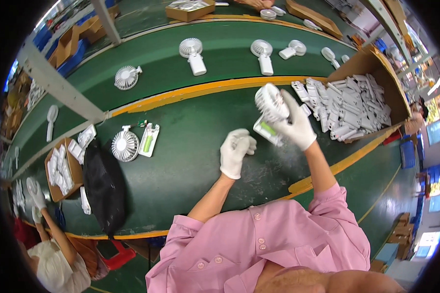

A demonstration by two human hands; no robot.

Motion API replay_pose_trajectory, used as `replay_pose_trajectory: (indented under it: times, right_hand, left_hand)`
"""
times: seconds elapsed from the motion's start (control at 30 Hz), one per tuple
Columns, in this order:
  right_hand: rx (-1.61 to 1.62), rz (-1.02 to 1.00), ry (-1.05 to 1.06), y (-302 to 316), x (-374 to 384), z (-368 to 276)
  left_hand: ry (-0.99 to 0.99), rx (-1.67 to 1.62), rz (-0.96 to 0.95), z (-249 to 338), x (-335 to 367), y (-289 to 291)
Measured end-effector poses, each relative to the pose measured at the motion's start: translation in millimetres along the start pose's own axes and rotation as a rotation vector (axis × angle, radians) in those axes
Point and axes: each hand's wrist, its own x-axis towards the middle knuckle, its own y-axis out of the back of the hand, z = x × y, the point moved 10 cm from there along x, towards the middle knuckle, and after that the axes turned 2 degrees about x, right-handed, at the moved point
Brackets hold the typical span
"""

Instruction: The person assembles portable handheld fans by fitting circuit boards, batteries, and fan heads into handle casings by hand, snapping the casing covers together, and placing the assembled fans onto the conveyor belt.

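white fan (269, 103) | right edge gripped by right fingers (291, 106) | left fingers (243, 142) apart

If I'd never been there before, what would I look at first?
Probably the bright pink shirt at the bottom, then the white fan in the gloved right hand, a bit right of the middle. Next might be the cardboard box full of white pieces on the right, and the other fans on the green belt along the top.
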Motion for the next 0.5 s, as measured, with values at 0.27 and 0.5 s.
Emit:
replay_pose_trajectory:
  times: [0.27,0.5]
  right_hand:
    - [-0.446,-0.071,0.08,-54,-73,-35]
    - [-0.458,-0.065,0.28,-50,-75,-58]
  left_hand:
    - [-0.092,0.066,-0.107,-4,-3,-2]
    - [-0.027,0.043,-0.073,18,-4,-17]
